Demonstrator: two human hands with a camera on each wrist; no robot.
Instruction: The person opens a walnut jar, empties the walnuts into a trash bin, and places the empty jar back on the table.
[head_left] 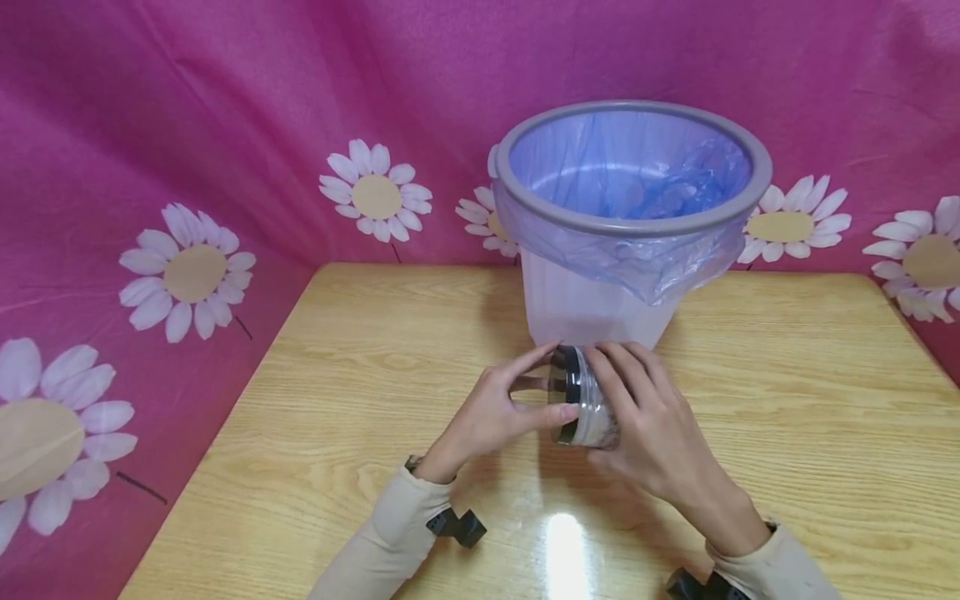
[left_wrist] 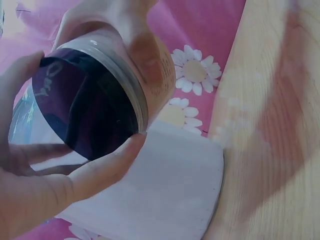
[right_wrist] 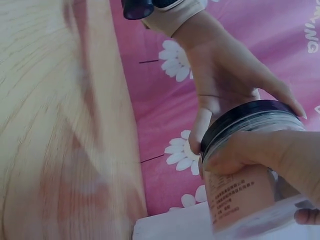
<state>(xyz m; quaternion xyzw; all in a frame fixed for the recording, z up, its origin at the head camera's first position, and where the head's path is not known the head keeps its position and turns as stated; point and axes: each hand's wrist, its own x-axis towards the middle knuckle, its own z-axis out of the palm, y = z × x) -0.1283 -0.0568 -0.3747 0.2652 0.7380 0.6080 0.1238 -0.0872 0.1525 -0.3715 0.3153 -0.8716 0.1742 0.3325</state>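
A clear plastic jar [head_left: 597, 417] with a black lid [left_wrist: 85, 107] is held tilted on its side above the wooden table. My right hand [head_left: 660, 425] grips the jar's body, its thumb lying across the printed label [right_wrist: 235, 200]. From the other side my left hand [head_left: 498, 408] holds the lid by its edge, with thumb and fingertips on opposite sides of the rim. In the right wrist view the lid sits on the mouth of the jar. Pale lettering shows on the lid's top in the left wrist view.
Right behind the hands stands a white bin [head_left: 592, 300] with a grey rim, lined with a translucent blue bag [head_left: 637, 258]. The wooden table [head_left: 337, 375] reaches back to a pink cloth [head_left: 247, 100] with white daisies.
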